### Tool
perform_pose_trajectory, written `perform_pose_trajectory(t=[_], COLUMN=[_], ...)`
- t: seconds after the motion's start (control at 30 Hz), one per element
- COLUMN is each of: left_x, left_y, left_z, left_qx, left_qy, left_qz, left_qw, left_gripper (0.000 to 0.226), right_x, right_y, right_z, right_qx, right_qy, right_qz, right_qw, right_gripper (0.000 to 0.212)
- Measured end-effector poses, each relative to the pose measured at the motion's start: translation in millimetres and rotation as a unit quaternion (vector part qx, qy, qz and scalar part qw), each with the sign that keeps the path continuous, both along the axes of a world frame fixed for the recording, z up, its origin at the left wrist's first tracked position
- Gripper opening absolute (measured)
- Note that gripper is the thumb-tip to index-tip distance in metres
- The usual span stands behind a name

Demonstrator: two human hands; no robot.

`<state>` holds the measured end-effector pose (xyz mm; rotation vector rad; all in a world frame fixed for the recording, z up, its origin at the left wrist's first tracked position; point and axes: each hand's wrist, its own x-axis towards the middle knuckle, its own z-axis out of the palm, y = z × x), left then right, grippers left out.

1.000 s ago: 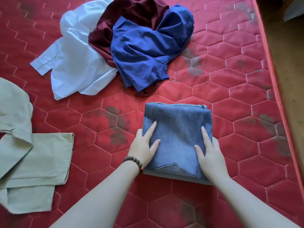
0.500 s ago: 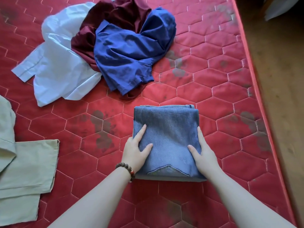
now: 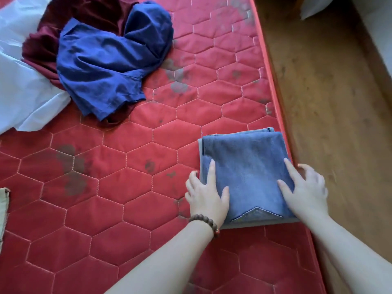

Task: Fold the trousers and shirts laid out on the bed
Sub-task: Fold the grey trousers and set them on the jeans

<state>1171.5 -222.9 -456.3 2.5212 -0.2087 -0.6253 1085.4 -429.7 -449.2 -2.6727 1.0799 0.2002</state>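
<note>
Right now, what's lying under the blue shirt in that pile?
A maroon garment shows beneath the blue shirt, itself overlapping a white shirt. Anything directly under the blue fabric is covered.

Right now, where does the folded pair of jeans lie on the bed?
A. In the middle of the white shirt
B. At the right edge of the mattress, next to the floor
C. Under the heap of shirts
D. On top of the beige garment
B: the folded jeans lie along the right edge of the red mattress, with both hands on them.
</note>
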Motion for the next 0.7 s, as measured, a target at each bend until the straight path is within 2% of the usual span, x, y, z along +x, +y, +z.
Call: perform_pose_trajectory(t=[0.03,0.07,0.17,0.23,0.37,0.47,0.6,0.7], left_x=[-2.7,-3.0,8.6,26.5,54.1,55.9,54.4,60.1], left_y=[-3.6,-7.4,-26.4,-38.6,-37.6,-31.7,-31.7,-29.1], left_z=[0.7,3.3,2.7,-2.2,-36.8,-54.0,-59.4,-57.3], left_qx=[0.063,0.085,0.065,0.085,0.140,0.132,0.127,0.121], left_qy=[-0.038,-0.086,-0.258,-0.303,-0.210,-0.216,-0.233,-0.192], left_qz=[-0.011,-0.028,-0.148,-0.209,-0.241,-0.232,-0.224,-0.239], left_qw=[0.997,0.992,0.952,0.926,0.937,0.939,0.938,0.944], left_gripper=[0.077,0.078,0.076,0.072,0.069,0.071,0.077,0.080], right_x=[0.6,4.3,32.7,56.9,80.2,79.2,65.5,61.9], right_y=[0.2,3.5,26.5,43.6,53.7,43.0,23.6,15.0], right_z=[-0.7,-1.1,-7.1,-16.7,-46.4,-62.1,-67.2,-62.6], right_qx=[-0.049,-0.078,-0.110,-0.108,-0.098,-0.113,-0.121,-0.049], right_qy=[-0.004,-0.032,-0.133,-0.140,-0.046,-0.042,-0.021,-0.008], right_qz=[0.011,0.029,0.147,0.231,0.258,0.246,0.133,0.108], right_qw=[0.999,0.996,0.974,0.957,0.960,0.962,0.983,0.993], right_gripper=[0.055,0.055,0.055,0.054,0.056,0.056,0.064,0.064])
